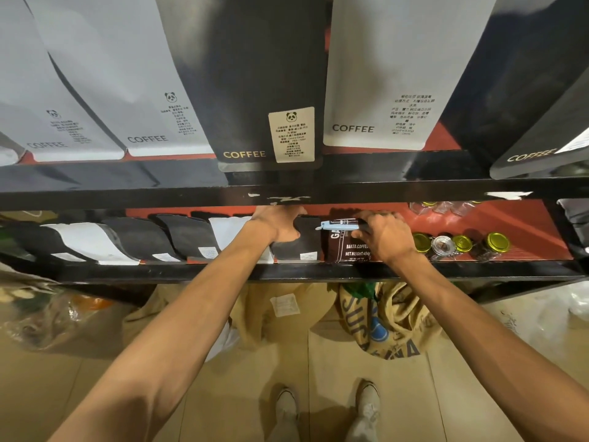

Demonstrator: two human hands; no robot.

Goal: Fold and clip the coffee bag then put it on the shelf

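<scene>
A dark brown coffee bag (345, 248) with white print stands upright on the lower shelf (287, 271), its top folded and held by a light blue clip (334, 226). My right hand (387, 237) grips the bag's top right, fingers over the clip's end. My left hand (280, 226) rests on top of a black bag (298, 247) just left of it, fingers curled over that bag's upper edge under the shelf beam.
Black and white coffee bags (127, 240) lean in a row to the left. Gold-lidded jars (462, 245) stand to the right. The upper shelf (287, 194) carries large coffee bags (264, 90). Burlap sacks (379, 317) lie on the floor below, near my shoes.
</scene>
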